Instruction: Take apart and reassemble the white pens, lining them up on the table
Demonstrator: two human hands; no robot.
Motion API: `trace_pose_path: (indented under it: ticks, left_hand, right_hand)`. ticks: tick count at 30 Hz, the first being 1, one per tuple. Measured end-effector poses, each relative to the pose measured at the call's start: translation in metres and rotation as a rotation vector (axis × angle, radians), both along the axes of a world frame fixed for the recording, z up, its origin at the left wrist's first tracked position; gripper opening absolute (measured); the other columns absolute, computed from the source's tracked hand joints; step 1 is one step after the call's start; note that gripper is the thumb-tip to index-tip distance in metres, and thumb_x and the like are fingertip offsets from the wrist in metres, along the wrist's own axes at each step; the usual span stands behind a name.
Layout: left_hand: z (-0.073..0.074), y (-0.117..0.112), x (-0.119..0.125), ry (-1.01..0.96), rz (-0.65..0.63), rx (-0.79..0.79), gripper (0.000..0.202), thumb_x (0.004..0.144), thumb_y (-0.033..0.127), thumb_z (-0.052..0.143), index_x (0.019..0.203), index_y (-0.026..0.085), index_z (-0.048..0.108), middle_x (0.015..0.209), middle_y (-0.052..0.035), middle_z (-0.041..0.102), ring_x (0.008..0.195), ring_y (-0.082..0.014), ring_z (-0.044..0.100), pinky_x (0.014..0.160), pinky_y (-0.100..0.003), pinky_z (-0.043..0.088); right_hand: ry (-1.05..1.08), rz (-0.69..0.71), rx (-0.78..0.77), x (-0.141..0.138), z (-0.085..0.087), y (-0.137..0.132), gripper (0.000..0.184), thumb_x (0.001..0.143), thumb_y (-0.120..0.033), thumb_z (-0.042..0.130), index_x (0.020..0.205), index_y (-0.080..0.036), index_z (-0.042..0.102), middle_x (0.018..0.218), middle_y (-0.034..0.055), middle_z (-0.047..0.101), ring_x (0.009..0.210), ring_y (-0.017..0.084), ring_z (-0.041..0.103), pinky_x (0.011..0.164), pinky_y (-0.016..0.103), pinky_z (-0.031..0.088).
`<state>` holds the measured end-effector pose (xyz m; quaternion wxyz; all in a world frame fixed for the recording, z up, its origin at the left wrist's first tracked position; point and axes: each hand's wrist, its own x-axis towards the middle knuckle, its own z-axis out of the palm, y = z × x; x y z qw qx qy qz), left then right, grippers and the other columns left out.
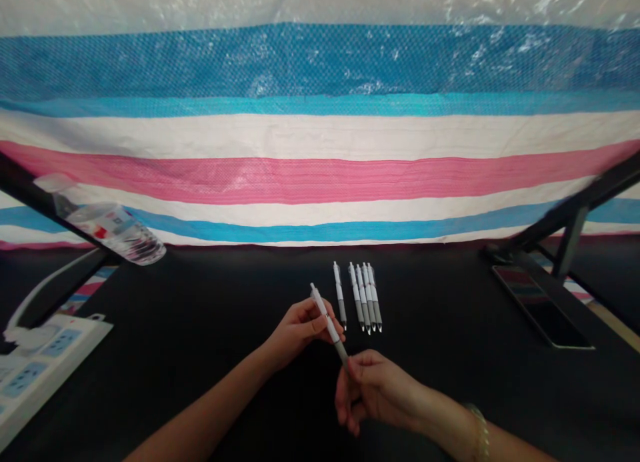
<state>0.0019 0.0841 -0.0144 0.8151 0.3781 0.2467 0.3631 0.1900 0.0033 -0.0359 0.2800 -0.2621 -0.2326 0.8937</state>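
A white pen with a grey grip (331, 327) slants between my two hands above the black table. My left hand (303, 325) pinches its white barrel around the middle, thumb on top. At the lower, grey end, my right hand (370, 389) closes thumb and fingers on the pen, and its tip is hidden there. Just beyond my hands a single matching pen (339, 292) lies on the table. To its right several more such pens (367, 295) lie side by side in a row, grey ends toward me.
A white power strip (60, 365) with a plug lies at left. Behind it a clear plastic bottle (117, 229) lies tilted near a black bar. On the right, a dark phone (543, 309) rests beside a black bracket (570, 239). A striped plastic sheet (320, 135) hangs behind the table (210, 309).
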Motion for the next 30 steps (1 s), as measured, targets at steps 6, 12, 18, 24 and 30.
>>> trace_pose_path:
  ticks: [6,12,18,24,30]
  left_hand:
    - [-0.003,0.0,-0.001,-0.035,0.003,0.008,0.026,0.079,0.032,0.083,0.088,0.014,0.066,0.079,-0.0081,0.076,0.075,-0.0229,0.076,0.065,-0.027,0.055]
    - [-0.001,0.0,0.001,-0.038,0.039,0.015,0.027,0.078,0.033,0.083,0.087,0.014,0.066,0.079,-0.0079,0.076,0.077,-0.0231,0.075,0.074,-0.032,0.056]
    - [0.0,-0.003,0.002,0.076,0.15,0.039,0.033,0.083,0.034,0.079,0.106,0.013,0.069,0.079,-0.0062,0.073,0.065,-0.0159,0.069,0.066,-0.028,0.054]
    - [0.005,-0.005,0.003,0.123,0.159,0.119,0.075,0.084,0.029,0.077,0.148,0.024,0.038,0.091,-0.0045,0.073,0.061,-0.0155,0.07,0.06,-0.027,0.053]
    - [0.007,-0.006,0.003,0.128,0.155,0.147,0.06,0.083,0.03,0.077,0.134,0.023,0.045,0.084,-0.0032,0.073,0.058,-0.0168,0.071,0.055,-0.025,0.051]
  right_hand:
    - [0.008,-0.015,0.009,-0.001,-0.005,-0.001,0.055,0.088,-0.057,0.067,0.076,-0.004,0.069,0.069,0.0152,0.071,0.054,0.016,0.064,0.055,0.027,0.047]
    - [0.02,-0.02,-0.02,0.0,0.004,0.002,0.054,0.088,-0.059,0.067,0.078,-0.005,0.07,0.073,0.0131,0.071,0.06,0.017,0.067,0.058,0.027,0.049]
    - [0.059,-0.027,-0.071,0.003,0.025,0.007,0.041,0.085,-0.035,0.077,0.116,-0.009,0.067,0.104,0.0134,0.07,0.09,0.023,0.071,0.077,0.034,0.052]
    - [0.073,0.012,-0.053,0.004,0.025,0.008,0.034,0.084,-0.028,0.074,0.111,-0.009,0.067,0.106,0.0145,0.069,0.092,0.024,0.07,0.08,0.035,0.05]
    - [0.06,0.006,-0.05,0.003,0.026,0.008,0.035,0.082,-0.026,0.074,0.111,-0.008,0.068,0.102,0.0141,0.07,0.087,0.023,0.071,0.077,0.033,0.051]
